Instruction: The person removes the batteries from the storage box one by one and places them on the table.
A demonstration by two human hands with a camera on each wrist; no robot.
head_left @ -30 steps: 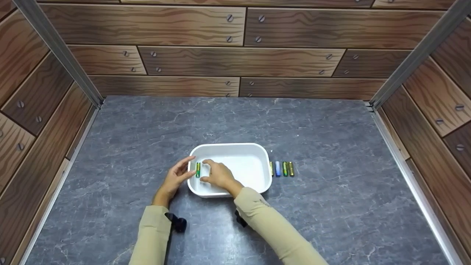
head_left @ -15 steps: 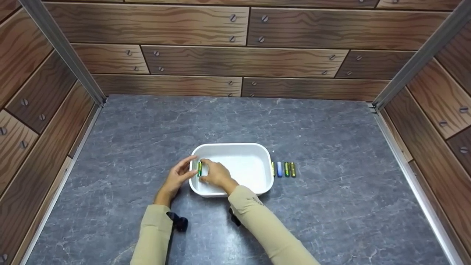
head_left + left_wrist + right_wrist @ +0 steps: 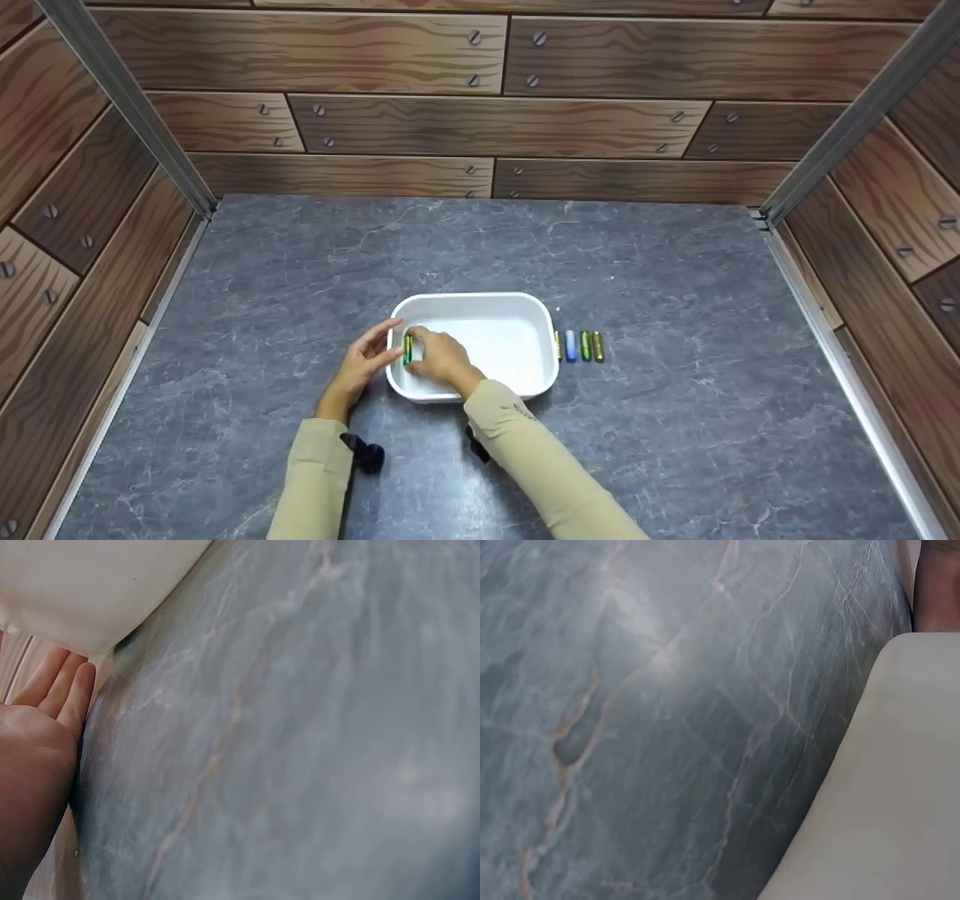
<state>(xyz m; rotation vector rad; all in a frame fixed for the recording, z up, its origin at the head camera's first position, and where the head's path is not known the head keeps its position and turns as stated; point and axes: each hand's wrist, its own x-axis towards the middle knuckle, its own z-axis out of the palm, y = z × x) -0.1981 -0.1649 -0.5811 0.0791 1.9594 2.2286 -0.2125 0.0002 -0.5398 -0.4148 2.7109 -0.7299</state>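
A white rectangular tub (image 3: 487, 300) stands on the grey marbled surface. Inside it, by the left wall, is a green and gold battery (image 3: 407, 350). My right hand (image 3: 444, 355) reaches over the tub's near side and pinches this battery by its two ends, between thumb and fingers. My left hand (image 3: 364, 361) rests against the left side of the tub, its thumb and forefinger reaching over the rim. In the left wrist view the other fingers (image 3: 58, 686) lie nearly straight along the tub's outer wall. The right wrist view does not show the right hand's fingertips.
Right of the tub several batteries stand in a row: a blue one (image 3: 571, 346), a green one (image 3: 586, 346) and a gold one (image 3: 598, 346), plus one partly hidden by the rim. Wood-patterned walls (image 3: 480, 124) enclose the surface on three sides.
The thumb and fingers of my right hand have closed in on the battery's ends from a wider spread. The battery has shifted slightly. My left hand keeps its place at the tub.
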